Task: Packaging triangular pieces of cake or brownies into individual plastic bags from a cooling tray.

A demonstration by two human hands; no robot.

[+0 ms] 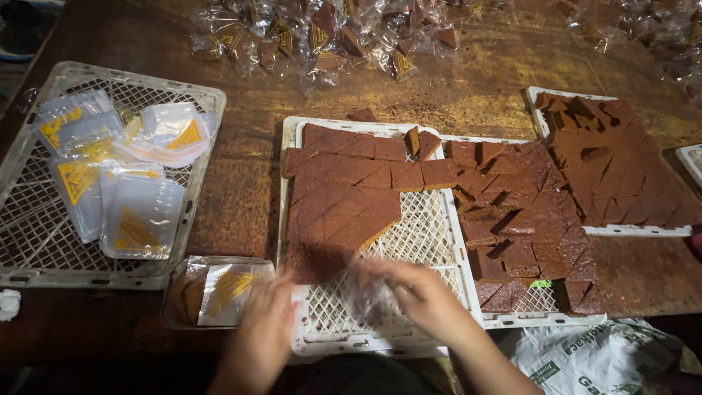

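Between the hands, bare white tray (409,249) mesh lies open. Right hand (420,292) grips a blurred clear wrapper (369,296); left hand (267,322) spreads open beside brown cake slabs (340,197).

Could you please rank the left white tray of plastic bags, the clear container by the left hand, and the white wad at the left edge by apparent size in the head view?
1. left white tray
2. clear container
3. white wad

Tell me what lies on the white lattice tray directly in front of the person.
Brown cake slabs cut into diamonds cover the far half of the white lattice tray. Its near part shows bare mesh, partly hidden by both hands, left and right.
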